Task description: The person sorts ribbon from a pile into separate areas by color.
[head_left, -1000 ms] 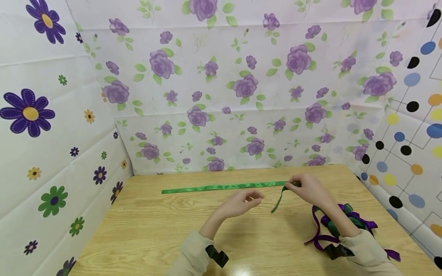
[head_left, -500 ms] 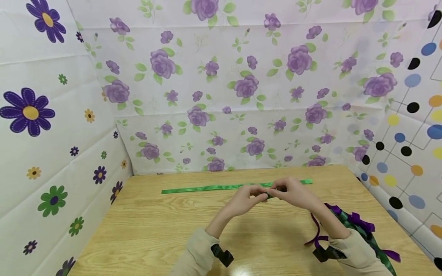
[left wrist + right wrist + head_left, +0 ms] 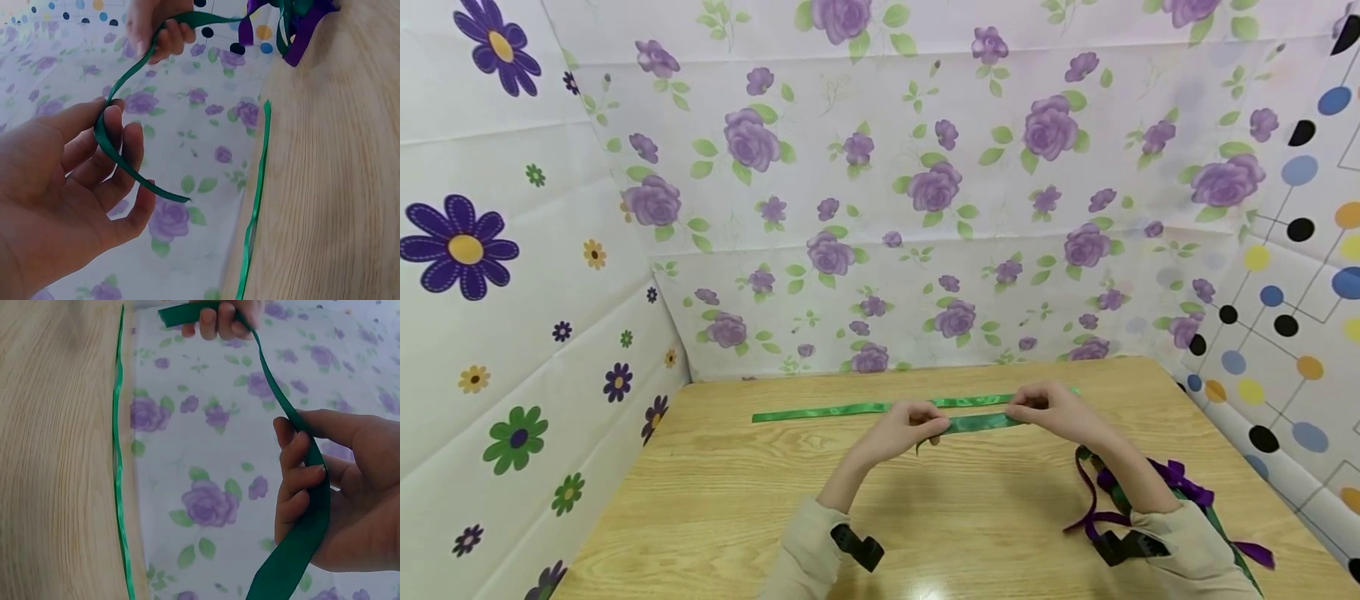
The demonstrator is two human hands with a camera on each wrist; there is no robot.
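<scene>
A dark green ribbon stretches between both hands above the table. My left hand pinches it between thumb and forefinger, and its free end curls down past the fingers. The right hand pinches the same ribbon a short way along; in the right wrist view the band runs on through the palm. The left wrist view shows it leading back toward the pile. Behind the hands, a brighter green ribbon lies nearly straight across the table, partly hidden by the hands in the head view.
A tangled pile of purple and green ribbons lies on the wooden table at the right, partly behind the right forearm. Flowered cloth stands along the back edge. Dotted cloth closes off the right side.
The left hand came to the right and took hold of the dark green ribbon's end. Then the hands moved apart, drawing a length of it out between them.
</scene>
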